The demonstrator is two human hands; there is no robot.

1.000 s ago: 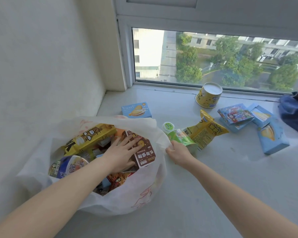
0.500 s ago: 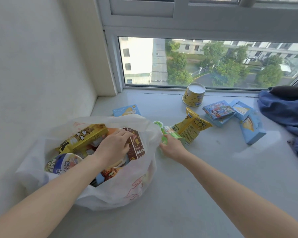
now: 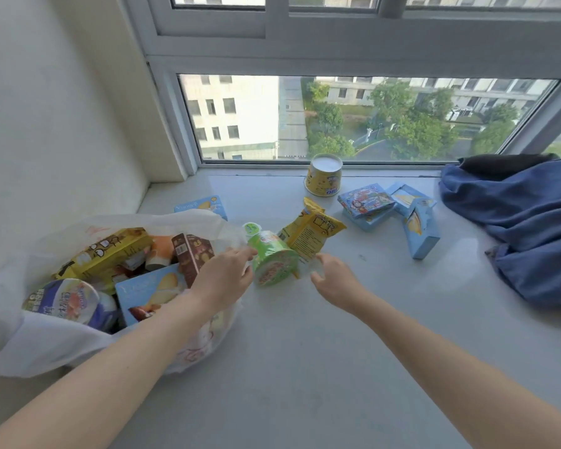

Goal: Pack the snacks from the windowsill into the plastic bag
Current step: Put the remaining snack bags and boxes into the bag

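Observation:
A white plastic bag [image 3: 46, 348] stands open at the left of the windowsill, filled with several snack boxes and packets. Just right of its rim, a green snack cup [image 3: 272, 259] lies on its side between my hands. My left hand [image 3: 224, 280] reaches over the bag's rim, its straight fingers touching the cup's left side. My right hand [image 3: 334, 281] pinches the clear wrap at the cup's right edge. Behind the cup are a small green-lidded cup [image 3: 252, 227] and a yellow snack packet [image 3: 314, 234].
On the sill also lie a yellow tub [image 3: 324, 176] by the glass, a colourful box [image 3: 365, 200], pale blue boxes [image 3: 420, 230] and another blue box [image 3: 201, 205] behind the bag. Blue cloth [image 3: 525, 228] is heaped at the right. A wall closes the left side.
My left hand has come out of the bag and moved right to the green cup. The cup has been drawn toward the bag's rim, and my right hand now sits at its right edge.

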